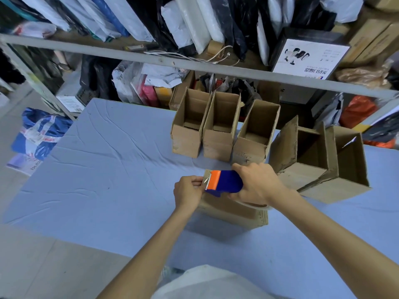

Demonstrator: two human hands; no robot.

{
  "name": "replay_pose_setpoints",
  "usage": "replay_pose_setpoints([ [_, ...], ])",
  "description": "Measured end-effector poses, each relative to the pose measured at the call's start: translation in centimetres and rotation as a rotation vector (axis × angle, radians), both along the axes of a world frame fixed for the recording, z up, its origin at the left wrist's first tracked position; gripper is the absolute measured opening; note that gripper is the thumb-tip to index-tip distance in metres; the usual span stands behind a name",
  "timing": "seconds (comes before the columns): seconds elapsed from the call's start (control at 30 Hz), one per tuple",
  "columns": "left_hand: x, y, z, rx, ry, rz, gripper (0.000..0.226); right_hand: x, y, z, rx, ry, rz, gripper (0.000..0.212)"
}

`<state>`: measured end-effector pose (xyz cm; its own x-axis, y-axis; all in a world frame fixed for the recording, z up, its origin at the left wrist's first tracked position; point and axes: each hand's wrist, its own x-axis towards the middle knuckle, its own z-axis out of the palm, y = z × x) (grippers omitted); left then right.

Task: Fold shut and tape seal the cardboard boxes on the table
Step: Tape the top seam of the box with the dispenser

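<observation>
Starting out left of the tape dispenser, there's nothing but the tabletop under a pale blue cloth, soft and creased in long wrinkles. Now to the action: the left hand sits just left of the dispenser, thumb and fingers pinched together at its toothed edge, apparently on the loose end of the tape, though the strip itself is too thin and clear to make out. The tape dispenser is hard, glossy plastic, a deep blue body with a bright orange guard and a serrated metal blade. Directly under it is the box being sealed, plain brown corrugated cardboard, its top flaps folded down flat, so I'd call the folding done on this one and the taping only just getting going. The right hand is wrapped firmly around the dispenser from its right side, fingers curled over the blue body. Beyond the dispenser, further from the person, three open boxes stand side by side in a row, tall and narrow, flaps upright, rough matte card with scuffed printing low on the sides. To the dispenser's right, two larger open boxes stand pushed against each other, flaps splayed outward, interiors dark and apparently empty. By my count that's five boxes not yet folded or taped, and no finished box visible anywhere, so this job looks to be in its early stages.
</observation>
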<state>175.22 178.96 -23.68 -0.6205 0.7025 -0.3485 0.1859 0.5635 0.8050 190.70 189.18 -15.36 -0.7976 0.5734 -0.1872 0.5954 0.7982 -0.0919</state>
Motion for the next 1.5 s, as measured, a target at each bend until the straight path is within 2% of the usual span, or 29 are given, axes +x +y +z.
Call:
replay_pose_setpoints([
  [0.27,1.1,-0.8,-0.8,0.083,-0.008,0.073,0.027,0.4,0.5,-0.1,-0.03,0.005,0.022,0.064],
  [0.4,2.0,-1.3,-0.7,0.111,0.054,0.086,0.024,0.9,0.8,0.4,-0.092,0.02,0.055,0.069],
  [0.5,2.0,-1.1,-0.7,0.1,0.069,0.105,0.017,1.3,0.8,0.6,-0.125,0.002,0.057,0.073],
  [0.67,2.4,-0.8,-0.7,0.063,0.089,0.127,0.018,3.9,0.7,1.0,-0.163,-0.004,0.03,0.072],
  [0.87,1.6,-0.4,-0.6,0.03,0.041,0.142,0.012,7.8,1.8,1.2,-0.209,-0.03,-0.037,0.07],
  [1.0,2.4,-0.4,-0.5,0.015,0.167,0.083,0.013,11.5,2.4,1.5,-0.167,-0.066,-0.087,0.068],
  [1.23,2.2,-0.2,0.2,-0.017,0.113,0.081,0.008,11.0,2.2,-0.1,-0.121,-0.091,-0.071,0.068],
  [1.37,2.3,-0.2,0.3,-0.022,0.095,0.019,0.02,11.1,2.0,-0.1,-0.124,-0.099,-0.056,0.068],
  [1.5,1.4,-0.8,0.1,0.007,0.123,0.064,0.02,9.7,1.6,-0.4,-0.122,-0.034,-0.038,0.07],
])
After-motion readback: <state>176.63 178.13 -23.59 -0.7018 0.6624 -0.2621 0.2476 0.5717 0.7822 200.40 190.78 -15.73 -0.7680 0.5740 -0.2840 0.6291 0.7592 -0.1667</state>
